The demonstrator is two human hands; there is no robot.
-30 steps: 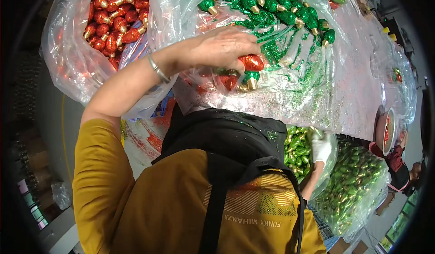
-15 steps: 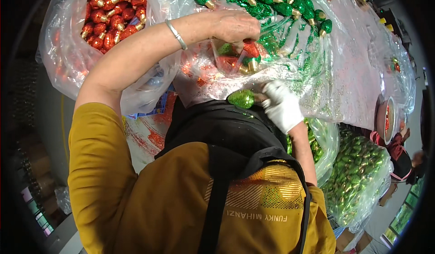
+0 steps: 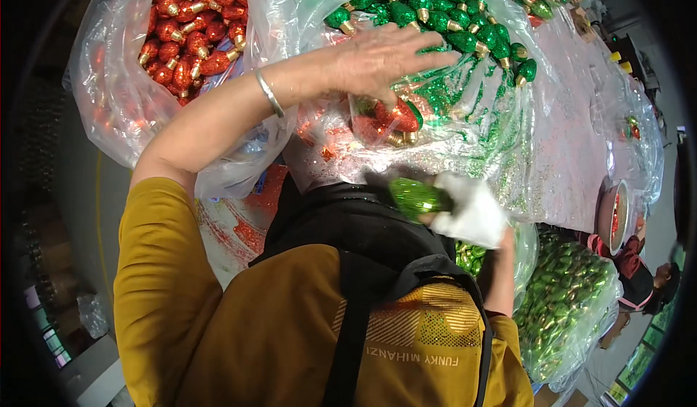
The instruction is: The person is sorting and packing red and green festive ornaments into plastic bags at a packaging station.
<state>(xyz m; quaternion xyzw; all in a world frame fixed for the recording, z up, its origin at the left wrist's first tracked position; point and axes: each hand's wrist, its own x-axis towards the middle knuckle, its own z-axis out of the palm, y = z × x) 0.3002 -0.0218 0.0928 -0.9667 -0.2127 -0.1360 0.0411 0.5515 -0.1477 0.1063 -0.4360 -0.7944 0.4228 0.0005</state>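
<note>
My bare left hand (image 3: 381,58) has its fingers spread over the plastic-covered table, its thumb by a red glitter bulb ornament (image 3: 397,116). That ornament lies with others in what looks like a small clear package. Beyond the fingertips is a pile of dark green glitter bulb ornaments (image 3: 465,18) with gold caps. Close to my lap, my white-gloved right hand (image 3: 472,207), smeared by motion, grips a light green bulb ornament (image 3: 417,198) by its cap end, the round end pointing left.
A clear bag of red bulb ornaments (image 3: 196,37) stands at the left. Bags of light green ornaments (image 3: 566,305) sit at the lower right. Green and red glitter covers the plastic sheet (image 3: 494,131). A round tub (image 3: 614,218) and another person (image 3: 639,265) are at the far right.
My left hand has opened, leaving the red ornament lower in the small package, and its fingers reach toward the dark green pile. My right hand has shifted right and toward me with the light green ornament.
</note>
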